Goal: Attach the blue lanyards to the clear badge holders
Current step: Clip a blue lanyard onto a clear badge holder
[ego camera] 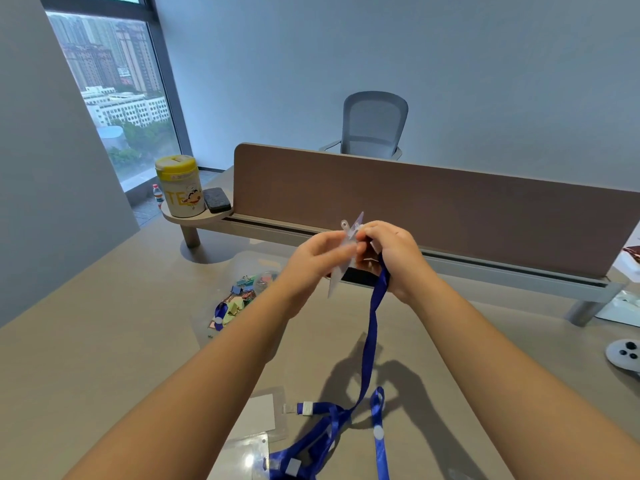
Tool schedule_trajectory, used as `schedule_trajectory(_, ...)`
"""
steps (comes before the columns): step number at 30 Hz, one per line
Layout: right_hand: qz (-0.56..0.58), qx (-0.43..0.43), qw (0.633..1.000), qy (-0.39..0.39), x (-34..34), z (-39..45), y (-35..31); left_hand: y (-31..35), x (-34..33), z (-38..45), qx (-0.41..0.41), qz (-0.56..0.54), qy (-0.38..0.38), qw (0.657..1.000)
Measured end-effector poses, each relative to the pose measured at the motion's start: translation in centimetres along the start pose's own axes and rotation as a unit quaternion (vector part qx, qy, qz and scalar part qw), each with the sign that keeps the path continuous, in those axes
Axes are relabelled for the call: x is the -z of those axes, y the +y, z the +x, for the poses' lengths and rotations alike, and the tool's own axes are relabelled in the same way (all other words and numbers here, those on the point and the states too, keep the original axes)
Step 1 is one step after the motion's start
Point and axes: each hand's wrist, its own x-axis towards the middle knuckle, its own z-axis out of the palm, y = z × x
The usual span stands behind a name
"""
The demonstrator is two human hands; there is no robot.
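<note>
Glossy clear plastic badge holder [341, 268], woven blue cloth lanyard [370, 341], smooth matt desk [121, 341], fabric-covered divider [415, 209].

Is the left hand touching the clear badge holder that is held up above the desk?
Touching. The head view shows the left hand with its fingertips pinching the clear badge holder, with no gap visible between them.

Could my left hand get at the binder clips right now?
Probably not yet. The left hand is pinching the badge holder in the air, so it is busy. The binder clips lie uncovered on the desk below it, once freed.
</note>
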Motion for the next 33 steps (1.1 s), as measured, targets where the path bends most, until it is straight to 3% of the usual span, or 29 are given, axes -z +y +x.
schedule_trajectory(3, 0.039, -0.012, 0.999, -0.027, 0.4, 0.1, -0.8, -0.9, -0.2, 0.3, -0.035, 0.12, 0.027, 0.992)
schedule_trajectory(6, 0.048, -0.029, 0.998, -0.038, 0.7, 0.5, -1.6, -0.9, -0.1, 0.9, -0.085, 0.194, 0.115, 0.971)
schedule_trajectory(8, 0.0, -0.021, 0.999, -0.041, 1.1, 0.8, -2.0, -0.7, 0.3, 1.4, -0.112, 0.248, 0.173, 0.947)
schedule_trajectory(10, -0.115, 0.016, 0.993, -0.031, 1.4, 1.2, -2.4, -0.3, 0.7, 1.6, -0.138, 0.308, 0.219, 0.915)
schedule_trajectory(12, -0.233, 0.064, 0.97, 0.0, 1.6, 1.7, -2.6, 0.3, 1.0, 1.5, -0.211, 0.376, 0.256, 0.865)
schedule_trajectory(14, -0.315, 0.116, 0.942, 0.03, 1.5, 2.1, -2.7, 0.9, 1.5, 1.6, -0.293, 0.469, 0.26, 0.792)
schedule_trajectory(16, -0.392, 0.162, 0.905, 0.047, 1.3, 2.4, -2.5, 1.1, 1.8, 1.9, -0.337, 0.55, 0.268, 0.716)
schedule_trajectory(18, -0.474, 0.2, 0.855, 0.067, 1.2, 2.6, -2.0, 1.1, 1.8, 2.2, -0.35, 0.59, 0.268, 0.676)
schedule_trajectory(20, -0.563, 0.235, 0.788, 0.086, 1.2, 2.6, -1.4, 1.2, 1.6, 1.9, -0.331, 0.59, 0.261, 0.689)
schedule_trajectory(22, -0.64, 0.269, 0.714, 0.089, 1.2, 2.6, -0.7, 1.0, 1.2, 1.6, -0.288, 0.544, 0.249, 0.748)
schedule_trajectory(24, -0.672, 0.28, 0.681, 0.078, 1.5, 2.8, 0.3, 0.7, 1.1, 1.9, -0.204, 0.469, 0.24, 0.825)
schedule_trajectory(26, -0.641, 0.26, 0.719, 0.072, 2.2, 2.9, 1.5, -0.2, 1.3, 2.0, -0.135, 0.418, 0.233, 0.867)
schedule_trajectory(29, -0.492, 0.146, 0.855, 0.066, 3.5, 3.3, 3.9, -2.4, 1.1, 1.9, -0.062, 0.396, 0.208, 0.892)
schedule_trajectory(30, -0.456, 0.095, 0.883, 0.064, 4.1, 3.4, 5.0, -3.4, 0.8, 1.7, -0.037, 0.394, 0.193, 0.898)
schedule_trajectory(33, -0.416, -0.028, 0.907, 0.06, 6.2, 3.3, 8.8, -6.8, -0.2, 1.2, 0.016, 0.384, 0.16, 0.909)
